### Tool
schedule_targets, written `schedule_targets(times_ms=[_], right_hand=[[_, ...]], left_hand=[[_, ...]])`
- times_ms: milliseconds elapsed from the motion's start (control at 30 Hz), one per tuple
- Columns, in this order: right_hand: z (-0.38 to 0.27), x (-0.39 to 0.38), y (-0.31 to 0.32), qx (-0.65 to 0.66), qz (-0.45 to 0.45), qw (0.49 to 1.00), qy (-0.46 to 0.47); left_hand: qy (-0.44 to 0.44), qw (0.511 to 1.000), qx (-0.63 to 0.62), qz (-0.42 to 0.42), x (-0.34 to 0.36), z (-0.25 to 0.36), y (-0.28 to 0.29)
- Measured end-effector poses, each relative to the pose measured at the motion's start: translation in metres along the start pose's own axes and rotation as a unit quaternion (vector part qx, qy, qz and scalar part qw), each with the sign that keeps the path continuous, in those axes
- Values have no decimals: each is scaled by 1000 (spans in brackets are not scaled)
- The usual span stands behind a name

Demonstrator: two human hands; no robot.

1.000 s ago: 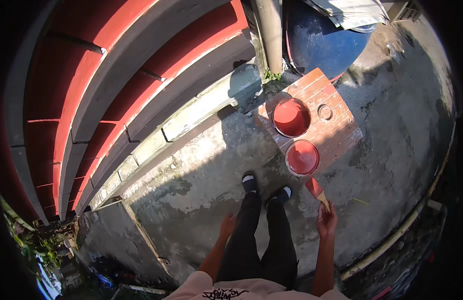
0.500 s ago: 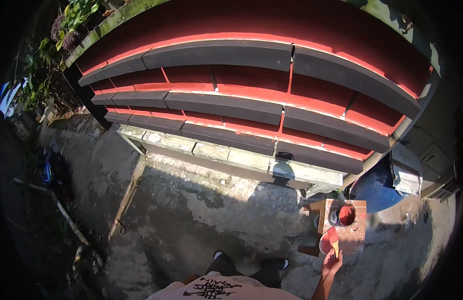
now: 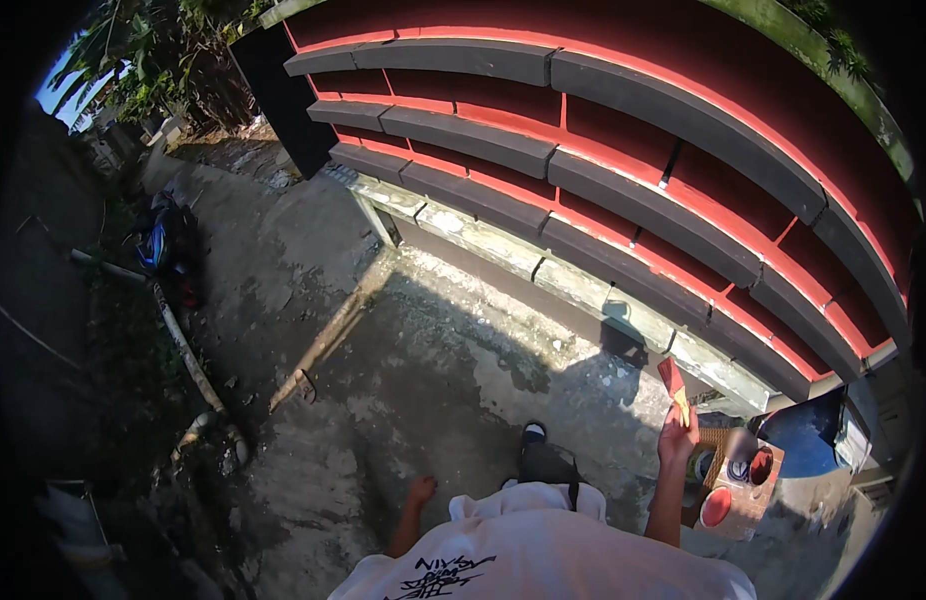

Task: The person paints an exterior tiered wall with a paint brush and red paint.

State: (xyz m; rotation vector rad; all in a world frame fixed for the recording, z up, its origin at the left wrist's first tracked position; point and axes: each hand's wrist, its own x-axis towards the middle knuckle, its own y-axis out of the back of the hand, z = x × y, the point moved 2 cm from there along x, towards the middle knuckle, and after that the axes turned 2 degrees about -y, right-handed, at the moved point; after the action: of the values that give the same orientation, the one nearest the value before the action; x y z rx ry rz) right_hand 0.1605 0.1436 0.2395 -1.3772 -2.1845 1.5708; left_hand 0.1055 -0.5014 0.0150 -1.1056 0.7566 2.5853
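My right hand is closed around the yellow handle of a paintbrush. The brush stands upright, its bristles red, in front of the low pale ledge of the wall. Just right of that forearm, a small wooden table holds an open can of red paint and a round, shallow container with red paint. My left hand hangs low at my side, apart from any object; its fingers are too small to make out. Ahead rises a red wall with long dark grey horizontal bands.
A dark blue round tub stands beyond the table. To the left, a pipe runs along the ground near a blue and black motorcycle. Plants grow at the far left. Sunlight and shadow fall across rough concrete.
My right hand has lifted the paintbrush from over the round container toward the wall. The view has turned and my body has shifted; my left hand now shows at my side.
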Motion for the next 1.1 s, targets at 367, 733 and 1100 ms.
schedule_targets(times_ms=[367, 733, 1100], right_hand=[[210, 113, -215, -8, -125, 990, -63], [422, 151, -432, -192, -221, 955, -55], [531, 137, -538, -160, -135, 968, 138]], left_hand=[[-2, 997, -64, 52, 103, 106, 129], [-115, 982, -27, 147, 208, 265, 315], [-397, 896, 194, 37, 361, 567, 459]])
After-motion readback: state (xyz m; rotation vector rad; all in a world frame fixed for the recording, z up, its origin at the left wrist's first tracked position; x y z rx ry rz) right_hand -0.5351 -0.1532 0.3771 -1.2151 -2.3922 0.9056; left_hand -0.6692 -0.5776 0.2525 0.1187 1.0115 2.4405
